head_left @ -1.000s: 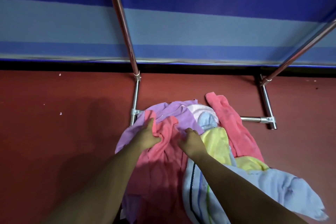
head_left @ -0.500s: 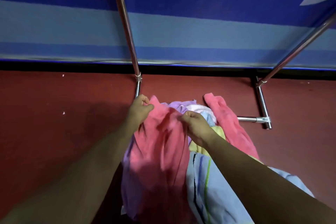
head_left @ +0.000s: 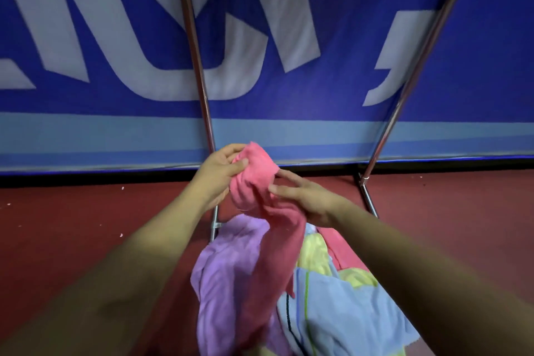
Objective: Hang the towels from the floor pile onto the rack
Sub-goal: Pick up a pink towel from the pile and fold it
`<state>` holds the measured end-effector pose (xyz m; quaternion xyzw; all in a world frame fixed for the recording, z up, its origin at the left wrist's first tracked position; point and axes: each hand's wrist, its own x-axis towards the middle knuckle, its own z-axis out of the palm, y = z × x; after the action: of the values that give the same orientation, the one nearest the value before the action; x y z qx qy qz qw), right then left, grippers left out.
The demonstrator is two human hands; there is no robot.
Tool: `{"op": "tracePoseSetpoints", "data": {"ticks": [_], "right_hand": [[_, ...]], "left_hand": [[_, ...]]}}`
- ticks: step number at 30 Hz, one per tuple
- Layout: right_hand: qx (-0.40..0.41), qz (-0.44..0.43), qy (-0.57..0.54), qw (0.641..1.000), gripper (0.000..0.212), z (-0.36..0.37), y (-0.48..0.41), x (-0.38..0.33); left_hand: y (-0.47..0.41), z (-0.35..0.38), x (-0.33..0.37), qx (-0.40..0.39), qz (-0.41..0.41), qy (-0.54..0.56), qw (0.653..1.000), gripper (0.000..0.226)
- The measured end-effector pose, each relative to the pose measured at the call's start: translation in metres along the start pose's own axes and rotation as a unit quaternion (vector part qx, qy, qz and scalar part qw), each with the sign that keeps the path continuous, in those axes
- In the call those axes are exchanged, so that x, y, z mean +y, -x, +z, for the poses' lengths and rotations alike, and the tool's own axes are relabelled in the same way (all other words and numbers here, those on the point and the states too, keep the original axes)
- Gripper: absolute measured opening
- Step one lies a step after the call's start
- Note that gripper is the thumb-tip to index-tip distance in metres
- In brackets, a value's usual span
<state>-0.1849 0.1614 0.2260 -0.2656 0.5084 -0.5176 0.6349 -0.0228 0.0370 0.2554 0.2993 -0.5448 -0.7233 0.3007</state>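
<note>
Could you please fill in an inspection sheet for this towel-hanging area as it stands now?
Surface: red floor, a few white specks.
Job's things: pink towel bunched, raised above the pile; purple towel, yellow towel, striped blue towel on floor; rack, visible poles bare.
Clutter: nothing seen.
Grippers: left hand grips pink towel's top; right hand holds it lower.
Cables: nothing seen.
Surroundings: blue banner, white lettering, behind rack.

Blue banner [head_left: 346,89] with white lettering, red floor [head_left: 57,225].

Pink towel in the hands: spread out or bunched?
Bunched. The pink towel is wadded between the left hand and right hand, its lower part hanging in a narrow twisted strip.
</note>
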Motion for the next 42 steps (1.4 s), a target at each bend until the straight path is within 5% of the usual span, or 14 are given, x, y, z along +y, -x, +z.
{"op": "tracePoseSetpoints", "data": {"ticks": [3, 9, 12, 14, 16, 18, 23, 26, 30, 33, 35, 38, 40, 42], "right_hand": [[-0.026, -0.032, 0.131, 0.990, 0.009, 0.017, 0.037, -0.028], [0.083, -0.171, 0.208, 0.959, 0.022, 0.036, 0.104, -0.094], [0.106, -0.205, 0.128, 0.965, 0.030, 0.039, 0.132, -0.116], [0.129, -0.225, 0.098, 0.961, 0.030, 0.041, 0.150, -0.131], [0.156, -0.242, 0.134, 0.948, 0.033, 0.043, 0.166, -0.144], [0.170, -0.249, 0.184, 0.936, 0.033, 0.043, 0.181, -0.153], [0.221, -0.246, 0.246, 0.911, 0.022, 0.044, 0.208, -0.163], [0.302, -0.273, 0.215, 0.888, 0.026, 0.043, 0.217, -0.170], [0.342, -0.261, 0.243, 0.869, 0.024, 0.040, 0.227, -0.167], [0.330, -0.222, 0.282, 0.873, 0.021, 0.046, 0.234, -0.159], [0.318, -0.202, 0.307, 0.874, 0.017, 0.054, 0.238, -0.155], [0.229, -0.206, 0.280, 0.909, 0.009, 0.070, 0.246, -0.154], [0.092, -0.201, 0.188, 0.957, 0.027, 0.086, 0.251, -0.158], [0.004, -0.200, 0.187, 0.962, 0.031, 0.105, 0.256, -0.163]], "left_hand": [[0.024, 0.012, 0.040, -0.027, 0.016, -0.026, 0.999, 0.019], [0.065, 0.038, 0.109, -0.045, 0.086, -0.162, 0.982, 0.014], [0.083, 0.050, 0.134, -0.040, 0.105, -0.251, 0.961, 0.021], [0.094, 0.057, 0.147, -0.037, 0.117, -0.347, 0.930, 0.034], [0.105, 0.066, 0.158, -0.030, 0.117, -0.413, 0.903, 0.022], [0.115, 0.076, 0.167, -0.049, 0.131, -0.395, 0.908, 0.008], [0.134, 0.084, 0.187, -0.082, 0.169, -0.336, 0.923, 0.015], [0.141, 0.077, 0.191, -0.098, 0.140, -0.411, 0.896, 0.023], [0.155, 0.063, 0.192, -0.084, 0.082, -0.388, 0.914, 0.016], [0.169, 0.070, 0.198, -0.069, 0.089, -0.148, 0.982, 0.007], [0.177, 0.077, 0.208, -0.073, 0.100, -0.044, 0.991, 0.008], [0.189, 0.092, 0.223, -0.068, 0.130, -0.138, 0.980, 0.007], [0.197, 0.102, 0.232, -0.060, 0.158, -0.209, 0.963, 0.006], [0.202, 0.109, 0.236, -0.071, 0.171, -0.238, 0.953, 0.012]]}}
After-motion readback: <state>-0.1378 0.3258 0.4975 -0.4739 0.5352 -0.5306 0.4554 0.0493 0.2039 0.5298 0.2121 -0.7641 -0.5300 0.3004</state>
